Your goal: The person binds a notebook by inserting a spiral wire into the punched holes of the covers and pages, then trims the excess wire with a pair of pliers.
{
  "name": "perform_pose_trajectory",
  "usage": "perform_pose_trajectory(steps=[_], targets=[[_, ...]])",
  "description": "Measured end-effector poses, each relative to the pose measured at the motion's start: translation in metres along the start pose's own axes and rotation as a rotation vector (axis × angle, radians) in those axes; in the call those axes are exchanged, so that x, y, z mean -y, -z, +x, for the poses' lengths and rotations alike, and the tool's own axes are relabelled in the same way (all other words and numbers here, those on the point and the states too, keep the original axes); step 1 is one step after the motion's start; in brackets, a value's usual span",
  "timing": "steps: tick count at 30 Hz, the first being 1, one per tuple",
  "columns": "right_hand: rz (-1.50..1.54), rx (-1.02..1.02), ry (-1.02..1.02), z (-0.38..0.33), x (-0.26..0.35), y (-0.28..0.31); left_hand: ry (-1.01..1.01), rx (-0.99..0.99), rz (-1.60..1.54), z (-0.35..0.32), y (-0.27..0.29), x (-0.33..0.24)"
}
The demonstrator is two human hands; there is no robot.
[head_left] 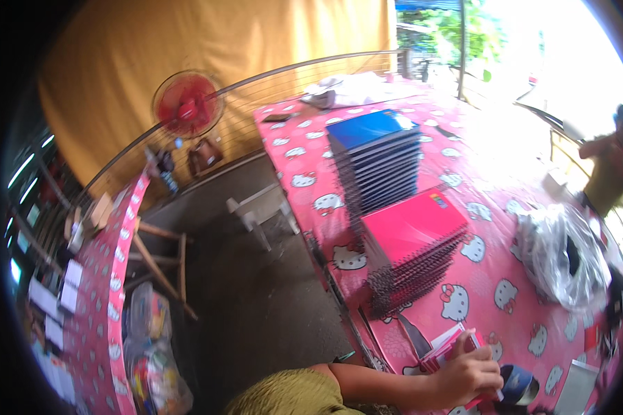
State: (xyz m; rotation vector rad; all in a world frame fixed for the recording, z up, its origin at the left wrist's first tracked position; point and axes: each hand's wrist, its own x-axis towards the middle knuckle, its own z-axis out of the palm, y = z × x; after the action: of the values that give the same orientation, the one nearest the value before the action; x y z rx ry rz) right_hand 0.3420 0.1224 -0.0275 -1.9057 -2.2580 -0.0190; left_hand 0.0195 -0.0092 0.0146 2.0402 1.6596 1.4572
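My left hand [469,377] reaches in from the lower edge under an olive sleeve [291,395]. Its fingers are closed around a small bundle of pink, white-edged papers or booklets [444,348], partly covered by the hand. Just right of the hand lies a dark blue round object [520,384], perhaps a tape roll. Beyond the hand stands a stack of pink spiral notebooks [415,228], with a taller stack of blue spiral notebooks [374,131] behind it. A dark, tapering flat piece [414,337] rests beside the papers. My right hand is out of view.
Pink cat-print cloth covers the table [453,302]. At its right lies a bundle of clear plastic [563,257]. Another person [614,169] stands at far right. Leftward are a plastic stool [264,211], a red fan [188,105], a second table [93,304] and bagged items [158,380].
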Motion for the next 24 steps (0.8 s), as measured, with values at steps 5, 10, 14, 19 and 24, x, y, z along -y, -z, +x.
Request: perform_pose_trajectory(steps=[5, 10, 14, 19, 24], targets=[[0.256, -0.244, -0.005, 0.028, -0.051, -0.023, -0.001, -0.134, -0.066, 0.004, 0.004, 0.002], [0.326, -0.382, 0.194, 0.002, 0.020, 0.020, -0.025, -0.157, -0.055, 0.007, 0.004, -0.002], [0.866, -0.279, 0.205, -0.039, 0.124, 0.067, 0.021, -0.140, -0.044, 0.003, -0.001, -0.001], [1.030, -0.097, 0.355, -0.049, 0.141, 0.046, -0.034, -0.187, -0.073, 0.002, -0.003, 0.000], [1.094, -0.025, 0.180, -0.040, 0.152, 0.073, -0.038, -0.199, -0.066, 0.004, 0.001, -0.003]])
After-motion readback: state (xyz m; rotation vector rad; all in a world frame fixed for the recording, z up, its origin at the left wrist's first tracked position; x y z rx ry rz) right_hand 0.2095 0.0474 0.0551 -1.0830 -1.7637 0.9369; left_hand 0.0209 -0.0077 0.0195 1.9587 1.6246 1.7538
